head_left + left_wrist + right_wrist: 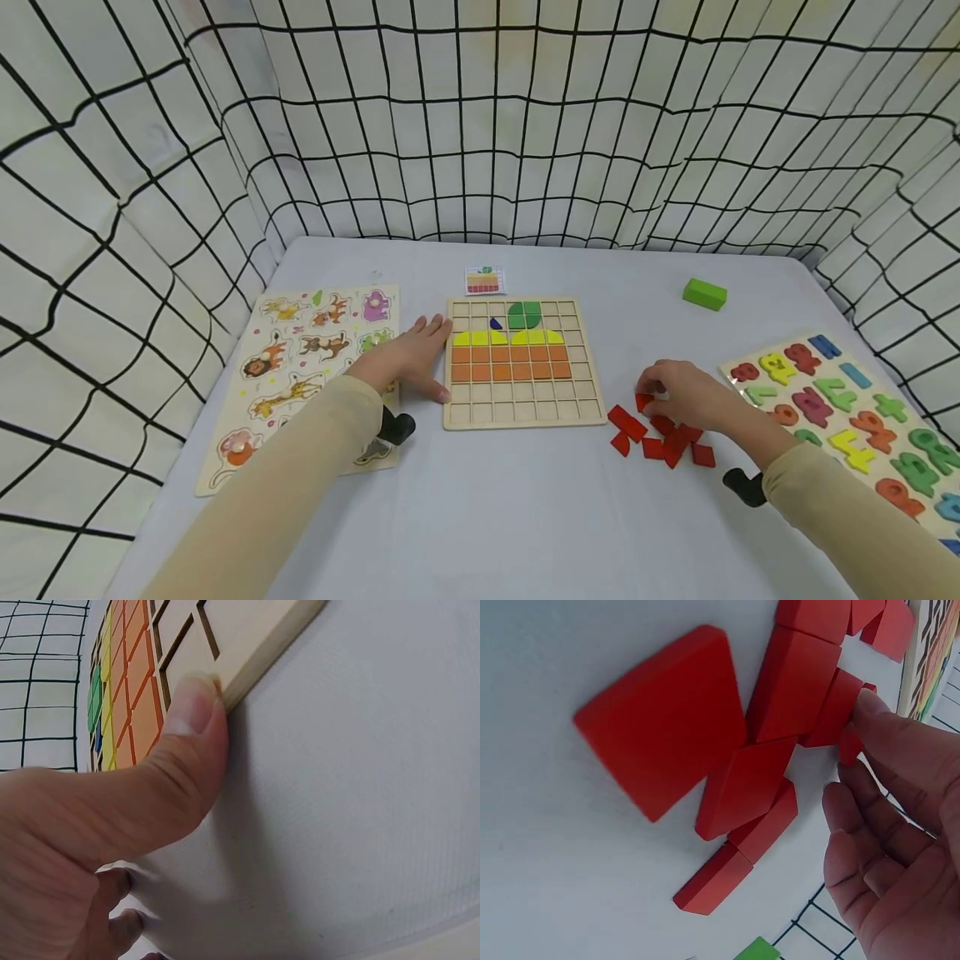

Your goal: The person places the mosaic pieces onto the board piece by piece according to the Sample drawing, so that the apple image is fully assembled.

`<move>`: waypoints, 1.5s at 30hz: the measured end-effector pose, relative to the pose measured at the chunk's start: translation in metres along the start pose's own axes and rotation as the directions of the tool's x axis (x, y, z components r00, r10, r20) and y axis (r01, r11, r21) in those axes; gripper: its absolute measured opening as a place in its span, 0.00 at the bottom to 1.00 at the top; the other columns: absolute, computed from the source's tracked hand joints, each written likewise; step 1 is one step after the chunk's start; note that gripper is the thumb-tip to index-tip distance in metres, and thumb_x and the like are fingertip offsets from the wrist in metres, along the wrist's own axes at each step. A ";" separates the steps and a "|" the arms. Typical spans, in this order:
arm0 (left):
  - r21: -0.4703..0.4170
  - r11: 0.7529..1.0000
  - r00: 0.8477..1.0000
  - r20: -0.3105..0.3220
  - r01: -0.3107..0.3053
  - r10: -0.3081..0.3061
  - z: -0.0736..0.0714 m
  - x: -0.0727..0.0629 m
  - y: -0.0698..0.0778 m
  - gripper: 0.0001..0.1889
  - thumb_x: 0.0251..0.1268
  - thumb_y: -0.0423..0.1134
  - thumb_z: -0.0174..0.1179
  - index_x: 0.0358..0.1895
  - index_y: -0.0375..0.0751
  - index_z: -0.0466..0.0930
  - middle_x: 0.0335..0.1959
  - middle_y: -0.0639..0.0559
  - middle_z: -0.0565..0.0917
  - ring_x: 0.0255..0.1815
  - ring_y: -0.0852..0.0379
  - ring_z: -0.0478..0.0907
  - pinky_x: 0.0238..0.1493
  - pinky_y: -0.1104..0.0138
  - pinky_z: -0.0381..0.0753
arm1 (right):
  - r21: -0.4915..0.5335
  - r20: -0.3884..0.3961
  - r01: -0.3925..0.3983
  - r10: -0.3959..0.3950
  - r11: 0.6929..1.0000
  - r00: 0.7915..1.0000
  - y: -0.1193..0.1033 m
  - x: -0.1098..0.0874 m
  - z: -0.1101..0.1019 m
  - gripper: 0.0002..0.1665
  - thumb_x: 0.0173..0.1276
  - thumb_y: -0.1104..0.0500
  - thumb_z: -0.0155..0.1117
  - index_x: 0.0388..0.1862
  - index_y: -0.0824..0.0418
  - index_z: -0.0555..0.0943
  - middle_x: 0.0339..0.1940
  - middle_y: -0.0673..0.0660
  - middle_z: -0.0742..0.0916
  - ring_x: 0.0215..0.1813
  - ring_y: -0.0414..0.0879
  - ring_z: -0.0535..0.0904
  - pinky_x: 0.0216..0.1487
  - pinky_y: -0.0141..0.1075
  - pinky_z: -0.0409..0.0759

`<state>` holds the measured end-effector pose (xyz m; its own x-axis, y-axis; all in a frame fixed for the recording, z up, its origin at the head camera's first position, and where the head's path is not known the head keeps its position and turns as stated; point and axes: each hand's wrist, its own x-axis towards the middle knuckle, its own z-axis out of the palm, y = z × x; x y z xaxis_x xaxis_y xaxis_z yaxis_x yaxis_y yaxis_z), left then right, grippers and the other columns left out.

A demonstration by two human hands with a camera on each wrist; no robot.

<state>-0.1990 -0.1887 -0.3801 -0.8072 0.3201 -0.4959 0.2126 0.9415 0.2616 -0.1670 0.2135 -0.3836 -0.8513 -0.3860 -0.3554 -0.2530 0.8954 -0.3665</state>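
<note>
A wooden grid board lies mid-table, with rows of orange blocks, yellow pieces, green pieces and a small blue piece set in it. My left hand is spread at the board's left side; its thumb presses on the board's corner. Right of the board, my right hand pinches a small red block between thumb and fingers. Several loose red blocks lie on the table beneath and beside that hand, some touching one another.
Behind the board lies a small picture card. An animal puzzle board is under the left forearm. To the right are a number puzzle board and a green block. Black netting surrounds the table's back and sides.
</note>
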 end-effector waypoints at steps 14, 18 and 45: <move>0.010 1.000 1.000 -0.002 -0.015 0.015 -0.003 -0.002 0.003 0.63 0.58 0.56 0.74 0.84 0.36 0.37 0.85 0.38 0.37 0.86 0.36 0.32 0.85 0.45 0.42 | 0.046 -0.063 0.119 -0.116 0.992 0.991 -0.015 0.007 -0.012 0.08 0.65 0.65 0.73 0.36 0.56 0.82 0.34 0.50 0.85 0.41 0.45 0.79 0.44 0.37 0.85; 0.007 1.000 1.000 0.002 -0.010 0.010 -0.002 -0.002 0.004 0.63 0.58 0.56 0.74 0.84 0.37 0.37 0.86 0.38 0.37 0.86 0.36 0.32 0.85 0.45 0.42 | 0.069 -0.111 0.178 -0.170 0.982 0.979 -0.038 0.020 -0.010 0.07 0.65 0.67 0.72 0.36 0.58 0.82 0.35 0.51 0.85 0.43 0.46 0.80 0.48 0.40 0.86; -0.007 1.000 1.000 0.003 -0.004 0.004 -0.002 -0.001 0.000 0.63 0.57 0.55 0.75 0.84 0.38 0.38 0.86 0.38 0.38 0.86 0.36 0.33 0.84 0.43 0.44 | 0.143 -0.017 0.372 -0.373 0.917 0.927 -0.185 0.100 0.032 0.05 0.70 0.65 0.70 0.42 0.59 0.86 0.36 0.51 0.87 0.42 0.45 0.79 0.49 0.32 0.83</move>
<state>-0.1992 -0.1886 -0.3783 -0.8049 0.3238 -0.4973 0.2115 0.9395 0.2694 -0.1900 0.0019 -0.3789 -0.7031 -0.6885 -0.1778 -0.4828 0.6457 -0.5915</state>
